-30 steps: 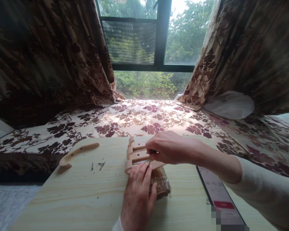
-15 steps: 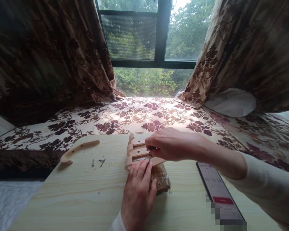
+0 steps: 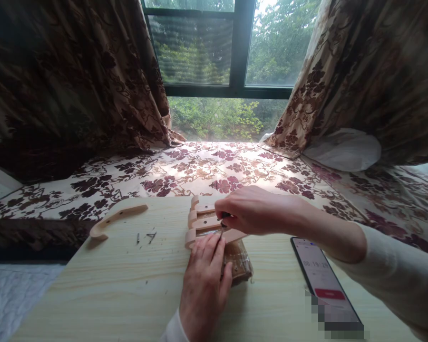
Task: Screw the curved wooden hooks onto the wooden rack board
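Note:
Light wooden curved pieces (image 3: 207, 223) lie side by side across a brown plastic-wrapped block (image 3: 240, 265) on the table. My right hand (image 3: 257, 211) is closed around the dark handle of a screwdriver (image 3: 223, 229), its shaft pointing down at the nearest piece. My left hand (image 3: 206, 275) presses on that piece and the block, with fingertips beside the screwdriver's tip and the thumb apart. The tip itself is hidden by the fingers. Dark screw heads show in the pieces farther back.
On the pale wooden table (image 3: 121, 289), a loose curved wooden piece (image 3: 119, 216) lies at the left, near several dark screws (image 3: 150, 237). A phone (image 3: 326, 280) rests at the right. Beyond are a floral-covered ledge (image 3: 214, 171), curtains and a window.
The view has shifted very slightly. My right hand has turned a little on the screwdriver's handle, while my left hand keeps its place.

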`<state>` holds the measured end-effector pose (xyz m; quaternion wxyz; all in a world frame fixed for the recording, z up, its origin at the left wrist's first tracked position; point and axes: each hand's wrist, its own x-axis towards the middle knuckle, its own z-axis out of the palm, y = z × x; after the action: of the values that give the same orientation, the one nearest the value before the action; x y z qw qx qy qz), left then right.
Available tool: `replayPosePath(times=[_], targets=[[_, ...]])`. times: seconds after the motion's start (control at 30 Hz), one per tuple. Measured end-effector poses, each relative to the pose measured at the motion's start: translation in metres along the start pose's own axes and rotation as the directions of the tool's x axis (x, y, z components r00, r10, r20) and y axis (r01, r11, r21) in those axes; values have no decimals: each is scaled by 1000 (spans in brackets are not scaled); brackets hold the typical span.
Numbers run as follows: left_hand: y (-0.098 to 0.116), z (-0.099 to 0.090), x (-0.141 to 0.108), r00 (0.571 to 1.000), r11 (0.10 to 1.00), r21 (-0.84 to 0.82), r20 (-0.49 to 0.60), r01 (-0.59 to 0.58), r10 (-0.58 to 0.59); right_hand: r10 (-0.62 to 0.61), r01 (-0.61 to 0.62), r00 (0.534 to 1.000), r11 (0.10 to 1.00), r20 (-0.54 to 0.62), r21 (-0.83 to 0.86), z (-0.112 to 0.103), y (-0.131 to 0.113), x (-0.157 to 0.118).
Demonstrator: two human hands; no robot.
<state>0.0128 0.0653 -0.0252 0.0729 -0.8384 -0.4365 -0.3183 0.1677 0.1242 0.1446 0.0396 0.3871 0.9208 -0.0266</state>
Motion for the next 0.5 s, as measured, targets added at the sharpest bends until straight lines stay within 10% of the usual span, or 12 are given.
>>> replayPosePath(times=[0.5], targets=[[1, -1, 2, 1000, 1000, -13, 5, -3, 3, 17, -18, 999, 999, -40, -36, 1, -3, 3]])
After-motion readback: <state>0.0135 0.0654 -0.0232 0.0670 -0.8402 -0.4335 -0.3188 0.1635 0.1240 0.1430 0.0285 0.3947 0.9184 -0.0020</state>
